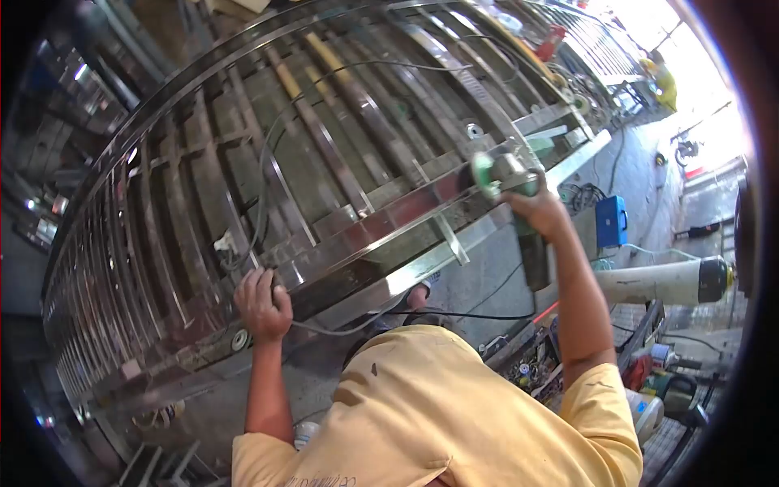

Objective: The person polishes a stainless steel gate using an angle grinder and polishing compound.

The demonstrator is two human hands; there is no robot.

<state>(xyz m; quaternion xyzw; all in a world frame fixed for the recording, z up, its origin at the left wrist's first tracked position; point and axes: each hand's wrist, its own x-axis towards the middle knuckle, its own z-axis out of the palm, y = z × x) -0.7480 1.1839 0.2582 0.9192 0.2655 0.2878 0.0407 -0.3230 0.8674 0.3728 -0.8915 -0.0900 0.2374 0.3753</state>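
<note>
Two hands: right grips grinder; left apparently touches metal frame.

PASSAGE: gaps between bars | OBSTACLES: cable across them; angle grinder nearside

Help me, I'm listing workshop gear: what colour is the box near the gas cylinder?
The box is blue, best seen in the head view.

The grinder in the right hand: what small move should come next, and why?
I'd probably ease the grinder slightly along the near rail of the metal frame. The right hand holds it with the disc at that rail, and the left hand rests on the frame, well clear of the disc. Blur hides whether the disc touches metal.
</note>
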